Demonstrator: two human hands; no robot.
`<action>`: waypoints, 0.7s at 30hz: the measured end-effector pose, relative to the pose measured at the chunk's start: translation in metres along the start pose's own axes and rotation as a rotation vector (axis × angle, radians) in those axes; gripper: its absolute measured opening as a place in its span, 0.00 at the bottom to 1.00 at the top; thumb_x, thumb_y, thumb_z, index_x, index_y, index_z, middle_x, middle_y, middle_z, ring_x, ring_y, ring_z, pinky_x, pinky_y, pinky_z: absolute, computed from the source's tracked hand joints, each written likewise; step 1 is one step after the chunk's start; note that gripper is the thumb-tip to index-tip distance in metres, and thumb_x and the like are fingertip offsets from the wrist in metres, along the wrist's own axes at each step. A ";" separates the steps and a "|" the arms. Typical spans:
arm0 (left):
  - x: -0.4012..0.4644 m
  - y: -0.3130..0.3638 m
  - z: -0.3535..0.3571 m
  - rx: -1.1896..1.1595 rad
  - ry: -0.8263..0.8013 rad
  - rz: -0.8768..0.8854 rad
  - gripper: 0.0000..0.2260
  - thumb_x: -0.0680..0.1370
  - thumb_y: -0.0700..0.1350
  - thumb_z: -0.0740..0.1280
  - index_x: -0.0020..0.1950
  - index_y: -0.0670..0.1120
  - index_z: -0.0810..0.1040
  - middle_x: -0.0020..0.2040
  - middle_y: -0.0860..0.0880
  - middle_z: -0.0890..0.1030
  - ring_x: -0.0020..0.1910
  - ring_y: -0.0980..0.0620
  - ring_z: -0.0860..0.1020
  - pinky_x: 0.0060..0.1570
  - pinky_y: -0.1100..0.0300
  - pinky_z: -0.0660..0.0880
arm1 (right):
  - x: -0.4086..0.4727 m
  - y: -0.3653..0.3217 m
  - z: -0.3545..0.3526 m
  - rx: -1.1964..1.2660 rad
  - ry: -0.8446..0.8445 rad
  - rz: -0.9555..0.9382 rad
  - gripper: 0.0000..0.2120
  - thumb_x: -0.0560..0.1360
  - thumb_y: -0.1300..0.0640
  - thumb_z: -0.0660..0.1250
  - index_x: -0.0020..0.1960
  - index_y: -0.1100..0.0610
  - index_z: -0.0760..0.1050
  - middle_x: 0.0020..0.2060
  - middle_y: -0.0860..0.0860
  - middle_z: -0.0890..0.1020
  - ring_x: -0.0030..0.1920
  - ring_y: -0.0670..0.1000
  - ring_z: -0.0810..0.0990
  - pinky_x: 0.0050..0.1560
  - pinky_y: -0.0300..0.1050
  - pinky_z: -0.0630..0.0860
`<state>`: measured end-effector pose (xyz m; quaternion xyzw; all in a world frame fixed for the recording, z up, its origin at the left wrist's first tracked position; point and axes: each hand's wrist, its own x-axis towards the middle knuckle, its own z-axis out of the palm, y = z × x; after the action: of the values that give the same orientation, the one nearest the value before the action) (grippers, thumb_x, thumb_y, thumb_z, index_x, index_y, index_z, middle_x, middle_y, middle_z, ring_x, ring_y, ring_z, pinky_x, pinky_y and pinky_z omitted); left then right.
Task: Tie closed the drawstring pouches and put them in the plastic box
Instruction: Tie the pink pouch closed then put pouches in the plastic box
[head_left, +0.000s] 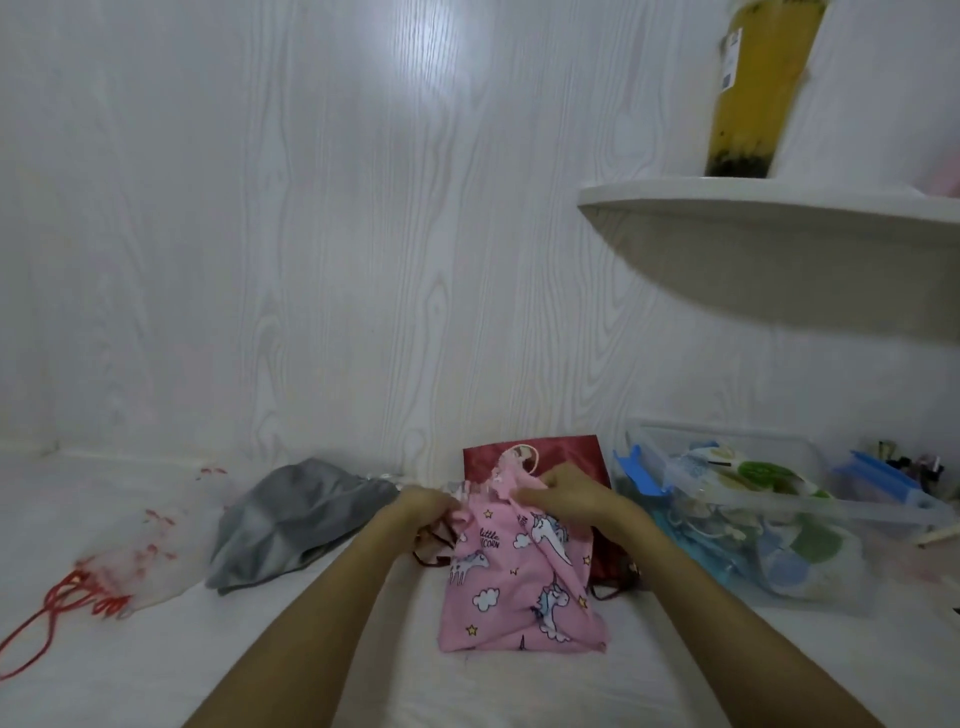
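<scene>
A pink pouch (511, 582) printed with unicorns lies on the white surface in front of me. My left hand (428, 506) pinches the left side of its gathered top. My right hand (563, 491) grips the right side of the same top. Under it lies a dark red pouch (571, 457). A grey pouch (291, 519) lies to the left. Further left is a sheer white pouch (145, 551) with red cords. The clear plastic box (810, 587) stands to the right, with several pouches inside.
A white curved shelf (779, 208) juts out above the box, carrying a tall cup of yellow drink (753, 88). A white wood-grain wall stands close behind. The box's blue latch (639, 473) points towards my right hand. Small dark items (909, 465) sit at the far right.
</scene>
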<state>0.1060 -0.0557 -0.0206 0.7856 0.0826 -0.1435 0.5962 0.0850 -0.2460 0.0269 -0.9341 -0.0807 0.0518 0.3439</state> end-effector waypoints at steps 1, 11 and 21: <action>0.001 0.004 -0.004 -0.058 0.044 0.075 0.12 0.79 0.41 0.62 0.35 0.44 0.73 0.29 0.48 0.73 0.18 0.58 0.67 0.18 0.68 0.60 | 0.004 0.000 -0.004 0.004 0.038 -0.038 0.22 0.76 0.54 0.66 0.27 0.53 0.61 0.24 0.48 0.62 0.21 0.43 0.59 0.27 0.36 0.57; -0.070 0.110 -0.083 -0.388 0.446 0.904 0.07 0.81 0.35 0.57 0.56 0.41 0.73 0.54 0.45 0.78 0.46 0.54 0.80 0.42 0.67 0.79 | 0.010 -0.075 -0.035 0.395 0.759 -0.531 0.11 0.73 0.64 0.68 0.53 0.56 0.83 0.45 0.44 0.83 0.43 0.43 0.78 0.43 0.25 0.68; -0.064 -0.042 -0.076 0.082 0.290 0.590 0.06 0.77 0.36 0.66 0.41 0.45 0.76 0.36 0.53 0.82 0.39 0.55 0.81 0.39 0.63 0.75 | -0.009 -0.007 0.042 -0.041 0.228 -0.337 0.12 0.70 0.64 0.71 0.48 0.50 0.84 0.44 0.45 0.86 0.45 0.41 0.82 0.51 0.46 0.79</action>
<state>0.0422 0.0313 -0.0198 0.8111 -0.0705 0.1454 0.5621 0.0684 -0.2153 -0.0001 -0.9141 -0.1973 -0.1141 0.3355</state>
